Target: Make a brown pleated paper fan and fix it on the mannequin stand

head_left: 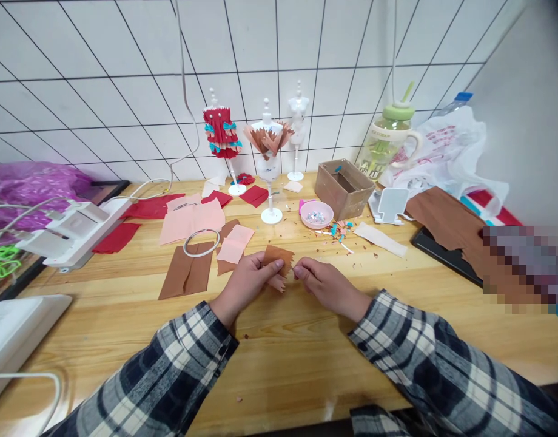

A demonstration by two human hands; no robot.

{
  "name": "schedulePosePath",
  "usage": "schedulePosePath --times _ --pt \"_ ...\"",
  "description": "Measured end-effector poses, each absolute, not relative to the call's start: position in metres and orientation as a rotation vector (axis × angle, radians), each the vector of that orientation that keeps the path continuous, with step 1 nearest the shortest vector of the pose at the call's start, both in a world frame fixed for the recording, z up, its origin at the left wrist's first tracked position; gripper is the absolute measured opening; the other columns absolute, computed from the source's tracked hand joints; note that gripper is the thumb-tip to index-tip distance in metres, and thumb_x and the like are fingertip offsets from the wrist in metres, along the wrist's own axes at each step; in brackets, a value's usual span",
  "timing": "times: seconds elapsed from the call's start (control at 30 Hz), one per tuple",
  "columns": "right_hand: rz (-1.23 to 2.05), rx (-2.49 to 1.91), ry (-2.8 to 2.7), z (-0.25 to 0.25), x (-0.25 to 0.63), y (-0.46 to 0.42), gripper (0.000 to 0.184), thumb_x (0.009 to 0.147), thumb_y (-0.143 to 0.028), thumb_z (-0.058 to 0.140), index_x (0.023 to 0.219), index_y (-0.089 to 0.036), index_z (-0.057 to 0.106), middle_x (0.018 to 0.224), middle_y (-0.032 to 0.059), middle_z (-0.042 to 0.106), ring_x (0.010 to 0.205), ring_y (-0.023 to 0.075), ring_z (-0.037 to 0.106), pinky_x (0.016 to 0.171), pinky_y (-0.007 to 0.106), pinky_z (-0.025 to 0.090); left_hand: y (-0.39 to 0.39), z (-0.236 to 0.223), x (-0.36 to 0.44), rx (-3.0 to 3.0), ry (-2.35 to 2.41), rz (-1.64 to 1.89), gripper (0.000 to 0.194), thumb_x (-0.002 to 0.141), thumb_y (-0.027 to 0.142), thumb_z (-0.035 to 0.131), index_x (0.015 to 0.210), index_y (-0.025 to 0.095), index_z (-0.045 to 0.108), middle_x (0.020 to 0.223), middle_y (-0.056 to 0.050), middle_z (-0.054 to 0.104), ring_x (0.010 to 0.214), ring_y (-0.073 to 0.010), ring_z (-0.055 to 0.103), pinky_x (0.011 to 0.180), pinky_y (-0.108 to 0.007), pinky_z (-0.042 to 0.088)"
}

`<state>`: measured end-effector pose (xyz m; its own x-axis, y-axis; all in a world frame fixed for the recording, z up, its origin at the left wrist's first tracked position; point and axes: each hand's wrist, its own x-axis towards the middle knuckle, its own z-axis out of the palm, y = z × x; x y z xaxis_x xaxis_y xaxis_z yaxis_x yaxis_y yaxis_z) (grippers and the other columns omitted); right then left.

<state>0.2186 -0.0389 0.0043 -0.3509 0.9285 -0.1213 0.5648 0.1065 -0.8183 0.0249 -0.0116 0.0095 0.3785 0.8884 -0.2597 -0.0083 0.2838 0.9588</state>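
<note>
My left hand is closed on a small piece of brown crepe paper with a jagged edge; a pinkish toothed edge shows below the thumb. The fingers of my right hand are pinched together at the paper's right edge, and what they hold is too small to make out. Beyond my hands stands a mini dress form wearing pointed brown and pink paper petals. Left of my left hand lie a pink paper piece and a folded brown sheet.
A dress form in red ruffles and a bare white one stand behind. Rightward are a pink bowl of beads, a cardboard box, paper scraps and a drink bottle. A power strip lies left.
</note>
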Motion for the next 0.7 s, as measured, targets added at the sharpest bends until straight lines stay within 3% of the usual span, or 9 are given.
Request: schedulePosePath --times 0.3,0.7 --pt "1.182 -1.407 -1.855 0.0011 0.2147 -0.0396 0.033 0.098 -0.049 0.034 0.084 -0.022 0.046 0.069 -0.0028 0.05 0.064 0.0143 0.046 0.062 0.027 0.032 -0.0104 0.0052 0.0228 1.045 0.974 0.828 0.031 0.073 0.04 0.078 0.082 0.013 0.064 0.067 0.0 0.069 0.054 -0.012 0.064 0.057 -0.023 0.052" --pt "1.169 -1.408 -1.87 0.0004 0.2145 -0.0395 0.034 0.099 -0.048 0.033 0.083 -0.022 0.047 0.069 -0.0027 0.051 0.064 0.0143 0.046 0.061 0.027 0.032 -0.011 0.0066 0.0234 1.068 0.979 0.806 0.031 0.073 0.04 0.077 0.083 0.013 0.063 0.068 0.0 0.069 0.054 -0.0137 0.066 0.056 -0.024 0.052"
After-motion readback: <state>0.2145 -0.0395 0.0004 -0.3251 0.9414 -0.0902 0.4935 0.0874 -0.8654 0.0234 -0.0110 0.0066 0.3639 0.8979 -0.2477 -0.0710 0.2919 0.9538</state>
